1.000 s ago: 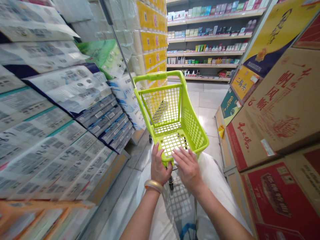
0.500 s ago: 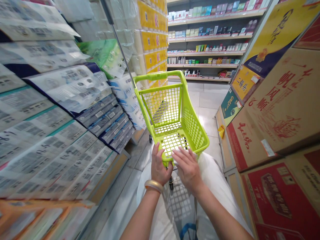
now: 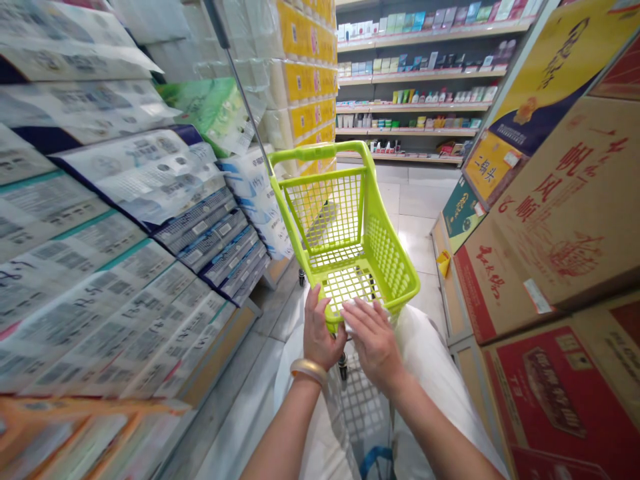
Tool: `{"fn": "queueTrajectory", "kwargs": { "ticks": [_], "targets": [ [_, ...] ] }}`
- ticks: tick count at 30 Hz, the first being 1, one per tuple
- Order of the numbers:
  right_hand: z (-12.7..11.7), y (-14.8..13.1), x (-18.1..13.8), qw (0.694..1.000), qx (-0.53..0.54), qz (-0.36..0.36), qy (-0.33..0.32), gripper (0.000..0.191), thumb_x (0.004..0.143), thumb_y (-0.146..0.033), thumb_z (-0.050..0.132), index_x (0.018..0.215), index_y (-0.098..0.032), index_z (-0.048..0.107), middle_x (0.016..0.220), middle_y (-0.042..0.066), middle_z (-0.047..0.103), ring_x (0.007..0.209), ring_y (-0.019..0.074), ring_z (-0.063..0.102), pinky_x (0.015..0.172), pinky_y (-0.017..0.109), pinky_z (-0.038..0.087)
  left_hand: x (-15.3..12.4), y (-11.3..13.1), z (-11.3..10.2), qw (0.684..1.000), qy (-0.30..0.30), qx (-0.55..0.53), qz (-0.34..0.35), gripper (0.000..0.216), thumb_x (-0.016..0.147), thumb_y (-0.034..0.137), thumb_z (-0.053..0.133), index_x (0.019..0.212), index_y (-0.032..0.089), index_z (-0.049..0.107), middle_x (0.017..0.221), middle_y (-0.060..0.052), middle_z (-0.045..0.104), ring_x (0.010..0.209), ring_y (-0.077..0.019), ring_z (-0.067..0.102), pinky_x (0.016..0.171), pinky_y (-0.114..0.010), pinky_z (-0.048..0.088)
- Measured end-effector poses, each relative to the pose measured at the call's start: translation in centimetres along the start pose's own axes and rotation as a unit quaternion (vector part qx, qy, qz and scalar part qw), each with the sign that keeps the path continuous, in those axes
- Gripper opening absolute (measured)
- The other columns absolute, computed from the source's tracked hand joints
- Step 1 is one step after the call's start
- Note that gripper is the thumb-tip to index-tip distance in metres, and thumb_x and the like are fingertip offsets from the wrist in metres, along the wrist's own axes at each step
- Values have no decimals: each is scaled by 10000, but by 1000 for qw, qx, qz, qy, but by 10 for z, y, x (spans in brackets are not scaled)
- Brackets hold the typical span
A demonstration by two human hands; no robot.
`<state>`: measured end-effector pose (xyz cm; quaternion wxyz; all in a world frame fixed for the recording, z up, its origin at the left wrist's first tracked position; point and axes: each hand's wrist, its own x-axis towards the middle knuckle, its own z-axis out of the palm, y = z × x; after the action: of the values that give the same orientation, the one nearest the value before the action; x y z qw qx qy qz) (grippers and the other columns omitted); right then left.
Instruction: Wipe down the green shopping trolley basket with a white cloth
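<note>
A lime-green plastic shopping cart (image 3: pixel 393 257) with grid walls stands before me, its basket holding nothing I can see. At the near left corner, my left hand (image 3: pixel 323 330) is closed around the rim, thumb on the near side. A gold bangle (image 3: pixel 309 371) circles that wrist. My right hand (image 3: pixel 373 333) presses its fingers over a white tissue or cloth (image 3: pixel 349 328) against the near rim, just right of my left hand. Most of the white piece is hidden under the fingers. The cart's handle (image 3: pixel 320 153) is at the far side.
Stacked paper-goods packs (image 3: pixel 145 177) line the left side. Cartons (image 3: pixel 560 220) are piled on the right. Yellow packs (image 3: pixel 310 80) rise behind the cart, and cosmetics shelves (image 3: pixel 415 73) stand at the aisle's end. A thin metal pole (image 3: pixel 245 103) slants beside the cart handle.
My right hand has shifted very slightly left along the near rim. My left hand and the cart stay in place.
</note>
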<state>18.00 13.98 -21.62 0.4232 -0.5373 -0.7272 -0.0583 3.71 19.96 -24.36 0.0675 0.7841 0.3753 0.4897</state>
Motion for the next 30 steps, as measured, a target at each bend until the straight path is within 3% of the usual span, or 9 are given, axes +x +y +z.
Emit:
{"fn": "queueTrajectory", "kwargs": {
  "ticks": [3,7,9,11,17,20,25,27,30],
  "targets": [
    [-3,7,1,1000,-2,-4,-7,365,974,-159,435,1295,-232,594,1282,40,677,1315,180,528,1181,409,279,-1,-1,-1,1000,-8,2,-1,497,833,226,541,1297,185,367,1498,-205,350,1421,-325,334,1088,-561,394],
    [-18,48,5,986,-65,121,95,322,992,-232,429,1238,-219,637,1217,70,709,1291,245,550,1158,516,286,1,-1,-2,1000,-15,4,5,493,822,215,535,1288,186,378,1492,-200,356,1422,-327,330,1090,-565,391],
    [-20,53,7,978,-76,155,113,325,995,-255,427,1235,-207,642,1221,85,705,1309,268,530,1145,548,292,1,-1,-1,1000,-11,4,8,499,818,206,535,1291,184,378,1485,-200,366,1422,-326,330,1088,-564,393],
    [-14,40,7,983,-66,141,92,339,991,-237,427,1264,-209,626,1247,82,693,1339,262,499,1157,542,277,1,-1,0,1000,-3,3,6,502,821,201,531,1297,185,373,1486,-200,366,1425,-324,328,1085,-563,395],
    [12,-22,5,1000,17,-4,-8,419,965,-145,421,1350,-244,556,1313,36,658,1355,188,486,1188,425,265,-2,-4,0,1000,0,-19,13,507,868,332,540,1317,177,364,1510,-218,321,1435,-327,313,1100,-553,380],
    [5,-6,4,1000,11,5,4,415,964,-143,430,1341,-251,565,1291,39,672,1340,185,504,1181,417,279,-1,-4,-2,1000,-9,-8,14,478,865,296,539,1299,176,379,1497,-210,343,1431,-319,320,1106,-546,377],
    [-13,38,1,991,-37,94,86,365,970,-166,439,1284,-238,612,1239,64,698,1321,227,524,1174,492,270,2,-2,-1,1000,-11,4,16,482,834,221,537,1290,180,384,1480,-202,372,1420,-322,335,1086,-556,397],
    [-12,35,0,989,-42,105,96,357,970,-167,441,1273,-231,617,1235,68,700,1323,233,520,1171,504,270,1,-1,0,1000,-5,3,13,494,824,209,535,1292,183,379,1481,-200,372,1422,-323,331,1082,-561,399],
    [-2,11,-1,998,-14,53,39,371,963,-160,454,1296,-240,597,1265,51,686,1332,207,512,1176,460,278,0,-1,1,1000,2,-2,9,502,828,205,531,1302,182,367,1492,-203,352,1428,-316,324,1087,-553,399]
  ]
}}
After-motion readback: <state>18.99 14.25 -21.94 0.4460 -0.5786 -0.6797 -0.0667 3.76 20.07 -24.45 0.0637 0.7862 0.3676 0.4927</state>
